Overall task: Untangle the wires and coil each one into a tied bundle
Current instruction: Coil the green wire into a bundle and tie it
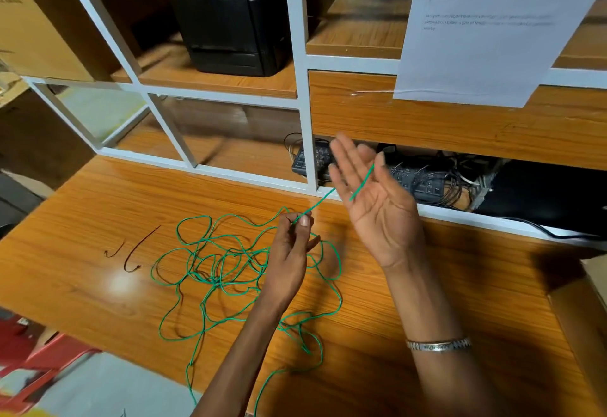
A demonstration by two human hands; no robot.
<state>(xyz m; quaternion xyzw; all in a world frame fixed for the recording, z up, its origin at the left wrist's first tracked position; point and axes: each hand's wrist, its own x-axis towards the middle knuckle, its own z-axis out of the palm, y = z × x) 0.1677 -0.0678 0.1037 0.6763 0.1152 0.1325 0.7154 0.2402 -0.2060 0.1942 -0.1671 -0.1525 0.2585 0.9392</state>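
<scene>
A black printer (233, 19) sits on an upper wooden shelf of the white-framed rack (299, 55) at the desk's (82, 219) far edge, a printed paper sheet (486, 29) hangs at its right, black keyboards (417, 180) lie in the low compartment, and a cardboard box (29, 22) stands far left.

Both forearms are bare, with no sleeve showing anywhere along them up to the lower edge of the view. The right hand (377, 199) has a thin silver-coloured bracelet (438, 345) just below its wrist, a flat metal band with a darker engraved pattern running along it. The left hand (290, 259) is bare, and the visible fingernails on both hands are short and unpainted.
</scene>
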